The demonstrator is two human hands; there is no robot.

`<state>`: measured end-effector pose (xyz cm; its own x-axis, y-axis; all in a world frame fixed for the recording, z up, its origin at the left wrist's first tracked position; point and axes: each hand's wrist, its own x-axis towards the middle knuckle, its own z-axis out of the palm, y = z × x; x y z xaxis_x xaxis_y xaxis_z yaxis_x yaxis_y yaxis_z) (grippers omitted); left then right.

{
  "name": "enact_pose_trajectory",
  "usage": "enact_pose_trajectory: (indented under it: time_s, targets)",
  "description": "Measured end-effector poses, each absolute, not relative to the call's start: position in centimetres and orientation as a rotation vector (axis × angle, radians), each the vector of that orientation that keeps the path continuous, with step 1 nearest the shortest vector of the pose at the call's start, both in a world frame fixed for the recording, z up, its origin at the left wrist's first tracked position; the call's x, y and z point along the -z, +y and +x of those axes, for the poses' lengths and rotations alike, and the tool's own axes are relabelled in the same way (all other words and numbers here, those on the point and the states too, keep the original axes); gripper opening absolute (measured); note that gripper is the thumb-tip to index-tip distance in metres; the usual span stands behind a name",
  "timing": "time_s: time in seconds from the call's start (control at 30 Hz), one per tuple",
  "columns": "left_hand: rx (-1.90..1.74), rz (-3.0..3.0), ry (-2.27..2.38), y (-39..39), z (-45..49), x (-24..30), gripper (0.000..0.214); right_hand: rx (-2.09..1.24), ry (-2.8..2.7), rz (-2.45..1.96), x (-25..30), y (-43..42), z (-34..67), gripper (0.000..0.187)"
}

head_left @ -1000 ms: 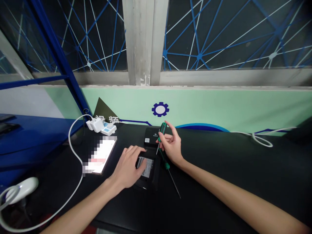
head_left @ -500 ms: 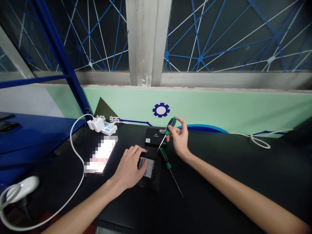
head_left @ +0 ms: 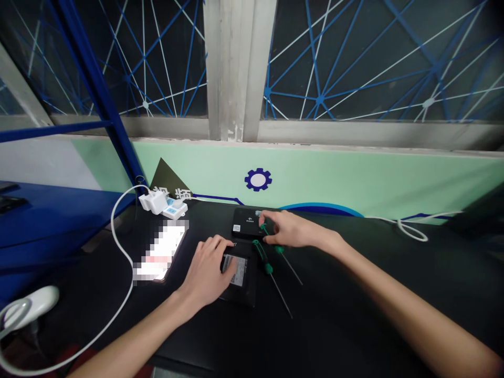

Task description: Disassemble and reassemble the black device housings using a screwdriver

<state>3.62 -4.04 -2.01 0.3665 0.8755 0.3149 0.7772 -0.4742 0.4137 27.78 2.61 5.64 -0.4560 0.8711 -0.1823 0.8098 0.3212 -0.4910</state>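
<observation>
Fingers of the left hand are lying close together across the top of a labelled case, the thumb spreading away over the pale sticker. From the far left, a rounded white gadget is sitting there with a white cable sweeping past it in a wide loop, rising to a plug. A power strip is sitting right by that plug, and a phone is glowing in front of them, its screen showing only as blocks. The labelled case is lying flat on the worktop under the left hand, and a black box is resting just behind it. Now the first screwdriver is lying at the case's right side, shaft slanting toward the near right. Beside it, a second screwdriver is slanting the same way, its handle half hiding beneath the right hand. Those fingers are curving around the handle, but whether they're pinching it, I'm not able to tell! Far right, a pale cord is looping near the wall.
</observation>
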Motion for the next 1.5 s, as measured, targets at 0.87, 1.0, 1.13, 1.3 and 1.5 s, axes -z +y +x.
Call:
enact_pose_trajectory:
  time_s: [0.87, 1.0, 1.13, 1.3, 1.5]
  targets:
    - [-0.289, 2.430, 1.647, 0.3, 1.7, -0.3, 0.030, -0.864, -2.582, -1.869, -5.6, 1.8, 27.1, 0.029]
    - [-0.252, 2.435, 1.651, 0.5, 1.3, -0.5, 0.031, -0.599, -2.660, -1.809, -5.7, 1.6, 27.0, 0.026]
    - [-0.210, 2.423, 1.676, 0.7, 0.8, -0.6, 0.030, -0.201, -2.651, -1.726, -5.8, 0.5, 26.0, 0.019]
    - [-0.140, 2.398, 1.732, 0.9, 0.5, -0.5, 0.028, -0.161, -2.728, -1.358, -5.5, -1.9, 23.8, 0.043]
    - [-0.046, 2.364, 1.758, 0.9, 0.2, -0.4, 0.029, -0.248, -2.883, -1.256, -4.0, -3.9, 22.6, 0.096]
